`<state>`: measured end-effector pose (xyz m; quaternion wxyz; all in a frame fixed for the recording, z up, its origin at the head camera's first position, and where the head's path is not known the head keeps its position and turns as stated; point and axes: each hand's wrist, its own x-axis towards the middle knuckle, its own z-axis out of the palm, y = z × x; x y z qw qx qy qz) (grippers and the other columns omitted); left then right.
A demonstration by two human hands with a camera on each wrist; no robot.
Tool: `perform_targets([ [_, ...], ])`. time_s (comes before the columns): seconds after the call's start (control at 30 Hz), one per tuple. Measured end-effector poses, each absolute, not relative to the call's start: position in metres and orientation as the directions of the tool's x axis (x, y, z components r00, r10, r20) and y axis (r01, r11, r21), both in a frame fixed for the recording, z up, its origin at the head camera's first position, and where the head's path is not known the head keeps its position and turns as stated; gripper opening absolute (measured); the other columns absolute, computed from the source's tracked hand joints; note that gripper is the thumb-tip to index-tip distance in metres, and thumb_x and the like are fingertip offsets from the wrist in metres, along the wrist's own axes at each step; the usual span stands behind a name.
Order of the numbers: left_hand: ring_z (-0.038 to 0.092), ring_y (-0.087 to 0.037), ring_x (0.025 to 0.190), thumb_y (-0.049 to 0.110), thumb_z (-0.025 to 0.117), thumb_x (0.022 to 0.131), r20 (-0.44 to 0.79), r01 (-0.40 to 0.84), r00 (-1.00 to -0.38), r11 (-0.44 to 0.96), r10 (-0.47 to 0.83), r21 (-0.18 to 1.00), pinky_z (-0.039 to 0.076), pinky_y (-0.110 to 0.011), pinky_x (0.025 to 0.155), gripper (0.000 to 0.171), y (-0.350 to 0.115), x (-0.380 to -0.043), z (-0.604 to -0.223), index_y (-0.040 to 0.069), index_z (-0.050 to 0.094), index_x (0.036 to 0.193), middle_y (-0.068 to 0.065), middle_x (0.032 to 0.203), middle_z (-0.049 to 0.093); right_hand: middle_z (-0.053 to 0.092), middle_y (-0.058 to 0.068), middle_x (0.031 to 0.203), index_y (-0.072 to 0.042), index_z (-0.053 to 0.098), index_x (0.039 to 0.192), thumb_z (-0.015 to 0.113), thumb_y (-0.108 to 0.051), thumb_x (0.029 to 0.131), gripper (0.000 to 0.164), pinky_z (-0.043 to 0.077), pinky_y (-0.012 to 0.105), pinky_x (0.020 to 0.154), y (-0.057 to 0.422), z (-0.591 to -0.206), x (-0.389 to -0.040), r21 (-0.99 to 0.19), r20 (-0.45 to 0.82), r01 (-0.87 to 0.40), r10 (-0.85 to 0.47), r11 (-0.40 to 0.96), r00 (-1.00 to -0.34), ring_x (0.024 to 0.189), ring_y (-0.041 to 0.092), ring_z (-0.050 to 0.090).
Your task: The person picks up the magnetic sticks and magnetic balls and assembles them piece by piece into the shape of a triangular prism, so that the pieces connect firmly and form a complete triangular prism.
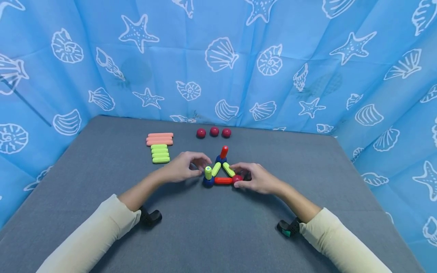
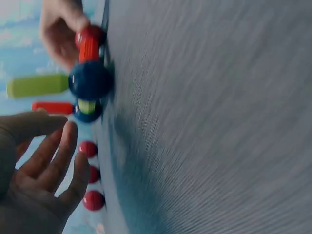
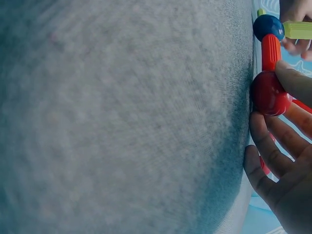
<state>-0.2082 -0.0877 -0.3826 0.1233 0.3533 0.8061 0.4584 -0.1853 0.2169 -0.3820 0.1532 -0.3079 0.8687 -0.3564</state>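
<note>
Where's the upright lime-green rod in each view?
Head: lime-green rod, below centre, slightly left.
Left wrist: lime-green rod at upper left, appearing sideways.
Right wrist: lime-green rod at upper right, cut off by edge.
Shared landmark: dark-blue ball at its base.

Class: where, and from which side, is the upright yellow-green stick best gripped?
Probably pinch the upright yellow-green stick by its upper half with the left hand, coming from the left: the shaft stands clear above its blue ball, and the flat red stick runs right from that ball.
</note>
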Motion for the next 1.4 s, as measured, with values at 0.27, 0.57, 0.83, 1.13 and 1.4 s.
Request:
perform_targets([
  [0.27, 0.063, -0.026, 0.103, 0.0, 0.064, 0.093, 0.153, 0.329, -0.91, 0.45, 0.385, 0.83, 0.052, -0.043, 0.091, 0.032, -0.087, -0.254, -0.384, 0.0, 0.062, 0.125, -0.018, 0.116, 0.066, 0.062, 0.007, 0.13, -0.007, 0.056, 0.138, 0.076, -0.023, 0.088, 0.056, 0.052, 0.04, 0.087, 0.218, -0.382, -0.185, -0.707, -0.055, -0.425, -0.643, 0.565, -0.764, 0.1, 0.018, 0.061],
  [0.57, 0.047, -0.032, 0.134, 0.012, 0.068, 0.095, 0.147, 0.221, -0.974, 0.569, 0.174, 0.792, 0.04, -0.048, 0.108, 0.056, -0.074, -0.293, -0.393, 0.009, 0.047, 0.146, -0.012, 0.146, 0.051, 0.063, 0.007, 0.129, -0.007, 0.056, 0.138, 0.076, -0.022, 0.088, 0.056, 0.053, 0.038, 0.088, 0.217, -0.382, -0.186, -0.703, -0.039, -0.443, -0.652, 0.556, -0.757, 0.103, 0.018, 0.061],
  [0.83, 0.044, -0.032, 0.136, 0.009, 0.069, 0.093, 0.109, 0.147, -0.989, 0.544, 0.102, 0.826, 0.033, -0.048, 0.112, 0.058, -0.065, -0.303, -0.394, 0.007, 0.046, 0.146, -0.015, 0.139, 0.058, 0.063, 0.007, 0.128, -0.007, 0.056, 0.139, 0.076, -0.022, 0.089, 0.056, 0.053, 0.037, 0.089, 0.216, -0.382, -0.187, -0.698, -0.021, -0.464, -0.663, 0.546, -0.749, 0.104, 0.018, 0.06],
  [1.13, 0.054, -0.031, 0.122, 0.012, 0.071, 0.093, 0.099, 0.153, -0.987, 0.565, 0.125, 0.811, 0.041, -0.048, 0.105, 0.052, -0.068, -0.301, -0.401, 0.007, 0.051, 0.141, -0.016, 0.125, 0.064, 0.062, 0.007, 0.13, -0.006, 0.056, 0.139, 0.076, -0.021, 0.088, 0.056, 0.053, 0.037, 0.089, 0.216, -0.381, -0.188, -0.712, -0.036, -0.445, -0.661, 0.543, -0.75, 0.105, 0.019, 0.061],
  [1.4, 0.06, -0.026, 0.111, 0.023, 0.075, 0.09, 0.116, 0.239, -0.947, 0.415, 0.3, 0.878, 0.052, -0.047, 0.087, 0.055, -0.086, -0.271, -0.386, 0.01, 0.053, 0.139, -0.011, 0.119, 0.067, 0.063, 0.007, 0.129, -0.007, 0.056, 0.138, 0.076, -0.022, 0.089, 0.056, 0.053, 0.039, 0.088, 0.22, -0.383, -0.188, -0.712, -0.039, -0.442, -0.66, 0.545, -0.751, 0.103, 0.019, 0.061],
])
